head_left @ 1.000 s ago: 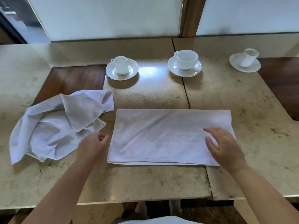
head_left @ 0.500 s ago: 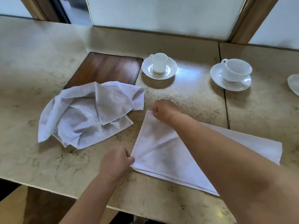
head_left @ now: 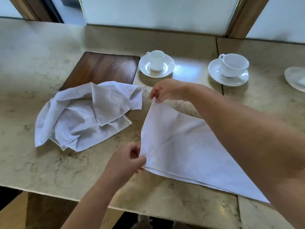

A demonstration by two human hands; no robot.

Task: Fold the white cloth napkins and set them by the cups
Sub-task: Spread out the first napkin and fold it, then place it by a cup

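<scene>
A half-folded white napkin point(head_left: 178, 146) lies on the marble table point(head_left: 41, 159) in front of me. My left hand point(head_left: 127, 161) pinches its near left corner. My right hand point(head_left: 166, 90), reaching across the cloth, pinches its far left corner, lifted a little off the table. My right forearm hides the napkin's right part. A crumpled white napkin point(head_left: 82, 114) lies to the left. Behind stand a small white cup point(head_left: 156, 61) on a saucer and a wider white cup point(head_left: 233, 65) on a saucer.
A dark wooden inset point(head_left: 102, 68) sits in the tabletop behind the crumpled napkin. A third saucer point(head_left: 295, 78) shows at the right edge. A wall with wooden posts runs along the back. The table's near edge lies just below my left wrist.
My right hand crossed from the napkin's right side to its far left corner and raised it. My left hand took the near left corner. The view swung left.
</scene>
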